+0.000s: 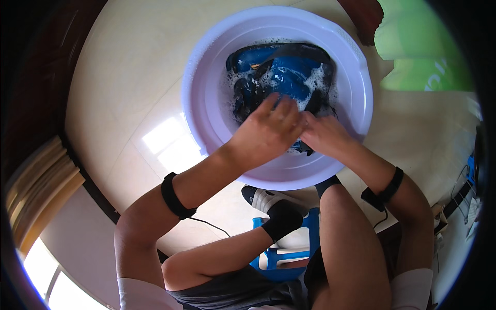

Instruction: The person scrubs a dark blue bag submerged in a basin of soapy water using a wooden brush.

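Observation:
A blue and black fabric bag [290, 79] lies wet in a round, pale lilac plastic basin [195, 89]. Soapy water with white foam [316, 79] surrounds it. A black strap crosses its top, and a small yellowish piece [254, 66] shows at the left. My left hand [267, 130] is over the bag's near part, its curled fingers blurred. Close against it, my right hand [325, 133] has its fingers bent around the same part. Both seem to grip the bag's fabric, though the fingertips are mostly hidden. A blue and black end of the bag pokes out below the hands.
Beneath me stands a blue plastic stool [279, 275], near my slippered foot [267, 199]. Light glossy tiles [128, 85] surround the basin. A green bag-like item [422, 50] is at the upper right, beside dark red wood [364, 21]. Cabled black bands [174, 195] circle my arms.

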Demonstrator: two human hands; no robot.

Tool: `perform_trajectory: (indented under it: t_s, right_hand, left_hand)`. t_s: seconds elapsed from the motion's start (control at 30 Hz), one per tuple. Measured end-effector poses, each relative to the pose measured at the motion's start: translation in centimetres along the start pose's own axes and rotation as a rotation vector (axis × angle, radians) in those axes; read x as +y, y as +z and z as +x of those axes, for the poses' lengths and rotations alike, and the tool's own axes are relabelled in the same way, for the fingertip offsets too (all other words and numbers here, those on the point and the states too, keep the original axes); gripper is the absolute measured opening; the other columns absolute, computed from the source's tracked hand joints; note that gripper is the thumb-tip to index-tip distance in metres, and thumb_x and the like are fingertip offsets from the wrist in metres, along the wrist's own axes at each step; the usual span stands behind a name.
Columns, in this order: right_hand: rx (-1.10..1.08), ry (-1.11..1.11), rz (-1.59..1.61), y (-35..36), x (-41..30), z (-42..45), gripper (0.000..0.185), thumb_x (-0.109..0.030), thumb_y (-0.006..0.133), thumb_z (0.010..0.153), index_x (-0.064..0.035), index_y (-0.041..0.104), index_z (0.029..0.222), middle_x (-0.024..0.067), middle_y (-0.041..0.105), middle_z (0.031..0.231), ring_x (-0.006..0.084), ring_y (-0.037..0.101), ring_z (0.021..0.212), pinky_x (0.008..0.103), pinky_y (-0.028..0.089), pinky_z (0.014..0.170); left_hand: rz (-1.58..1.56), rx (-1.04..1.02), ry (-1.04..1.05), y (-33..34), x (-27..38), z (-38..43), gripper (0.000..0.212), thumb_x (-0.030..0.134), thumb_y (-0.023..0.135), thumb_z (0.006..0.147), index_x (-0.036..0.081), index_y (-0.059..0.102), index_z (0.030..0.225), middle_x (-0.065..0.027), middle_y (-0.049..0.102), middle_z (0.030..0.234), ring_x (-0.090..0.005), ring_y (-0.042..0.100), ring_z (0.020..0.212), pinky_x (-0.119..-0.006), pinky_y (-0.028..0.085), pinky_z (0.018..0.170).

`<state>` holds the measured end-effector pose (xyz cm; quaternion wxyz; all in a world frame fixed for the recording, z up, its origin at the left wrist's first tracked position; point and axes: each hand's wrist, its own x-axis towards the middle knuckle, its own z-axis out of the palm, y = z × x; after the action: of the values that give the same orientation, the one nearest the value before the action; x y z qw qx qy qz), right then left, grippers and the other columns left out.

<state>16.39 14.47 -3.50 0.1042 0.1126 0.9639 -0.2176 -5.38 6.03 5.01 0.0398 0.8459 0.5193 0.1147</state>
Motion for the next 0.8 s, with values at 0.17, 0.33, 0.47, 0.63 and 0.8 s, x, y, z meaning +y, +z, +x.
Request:
perform_trajectory:
  t_s: [0.17,0.33,0.47,0.63,0.8]
  right_hand:
    - [0.007,0.086,0.063,-1.6,-0.8,0.2,0.027,-0.022,0.063,0.093,-0.0163,0.067,0.120,0.0183,0.070,0.104,0.0330,0.073,0.070,0.0439,0.060,0.062]
    - [-0.159,0.142,0.118,-2.5,-1.2,0.8,0.024,-0.027,0.064,0.097,-0.0137,0.067,0.117,0.0208,0.071,0.103,0.0345,0.073,0.075,0.0449,0.060,0.066]
    - [-0.053,0.104,0.199,-1.4,-1.4,0.6,0.032,-0.026,0.068,0.096,-0.0080,0.063,0.121,0.0204,0.069,0.100,0.0348,0.072,0.074,0.0430,0.059,0.063]
    - [0.133,0.192,0.247,-2.4,-2.5,1.2,0.038,-0.022,0.071,0.093,-0.0029,0.062,0.124,0.0179,0.065,0.102,0.0318,0.072,0.073,0.0442,0.057,0.060]
    - [0.160,0.206,-0.101,-3.2,-2.0,0.9,0.049,-0.019,0.072,0.089,0.0014,0.059,0.132,0.0125,0.061,0.099,0.0263,0.068,0.081,0.0376,0.054,0.061]
  left_hand:
    - [0.039,0.010,0.108,-0.3,0.6,1.1,0.035,0.014,0.068,0.086,0.011,0.069,0.121,-0.0121,0.067,0.127,-0.0299,0.061,0.124,-0.047,0.045,0.112]
    - [0.034,-0.015,0.089,0.1,-0.7,1.2,0.046,0.015,0.068,0.086,0.012,0.064,0.132,-0.0129,0.065,0.130,-0.0301,0.061,0.124,-0.048,0.043,0.113]
    - [0.034,-0.004,0.062,0.4,-1.1,2.8,0.049,0.016,0.068,0.085,0.013,0.063,0.134,-0.0138,0.065,0.129,-0.0299,0.062,0.124,-0.049,0.043,0.113]
    - [0.000,0.054,-0.051,0.2,-2.6,4.5,0.050,0.018,0.071,0.082,0.012,0.065,0.131,-0.0155,0.066,0.127,-0.0312,0.063,0.123,-0.050,0.044,0.112]
    - [-0.027,0.043,-0.189,1.0,-4.9,2.2,0.045,0.009,0.071,0.086,0.010,0.065,0.130,-0.0161,0.066,0.125,-0.0338,0.066,0.116,-0.050,0.046,0.108]
